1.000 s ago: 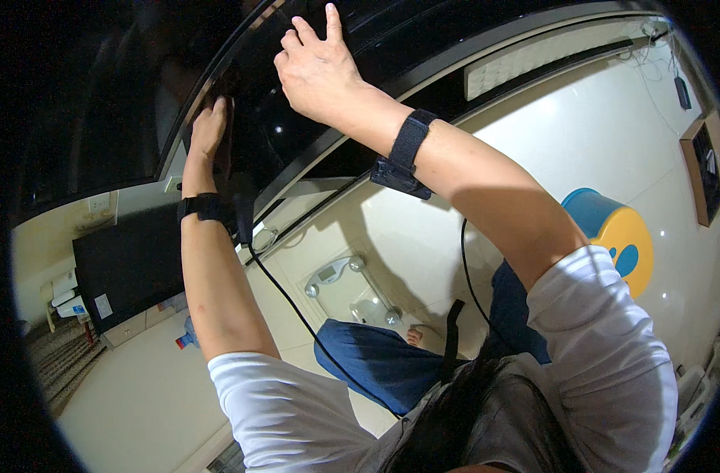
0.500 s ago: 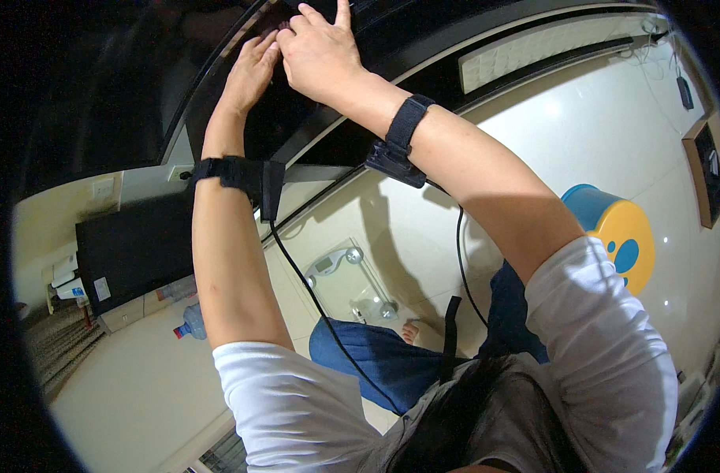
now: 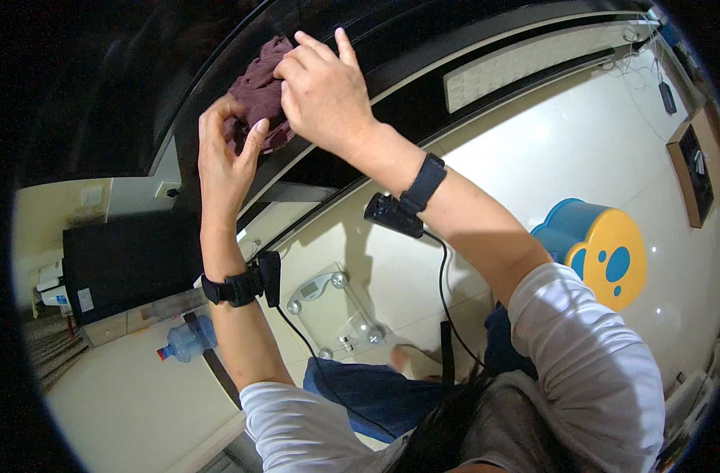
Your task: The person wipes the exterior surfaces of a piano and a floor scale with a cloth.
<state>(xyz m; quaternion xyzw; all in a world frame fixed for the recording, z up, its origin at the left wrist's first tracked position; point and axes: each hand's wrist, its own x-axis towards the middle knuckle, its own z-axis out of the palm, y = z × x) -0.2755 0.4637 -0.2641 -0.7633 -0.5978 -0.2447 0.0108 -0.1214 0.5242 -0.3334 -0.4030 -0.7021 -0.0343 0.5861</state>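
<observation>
A crumpled maroon cloth (image 3: 259,93) lies bunched against a dark, glossy black surface (image 3: 360,47). My left hand (image 3: 224,154) curls its fingers round the cloth's near left edge, with the thumb across its lower part; the fingertips are slightly blurred. From the right, my right hand (image 3: 324,98) pinches the cloth with its nearer fingers, while two others stretch outward above it. The right thumb is mostly hidden. Each wrist wears a black strap with a small box and a cable.
Below on the pale tiled floor is a glass bathroom scale (image 3: 336,307). A blue-and-yellow stool (image 3: 612,256) stands right. On the left are a blue water bottle (image 3: 188,339) and a black panel (image 3: 131,264). A cardboard box (image 3: 695,173) sits far right.
Both hands have moved nearer to me, the left one more, and its thumb has spread from its fingers. The maroon cloth, hidden before, now shows between them.
</observation>
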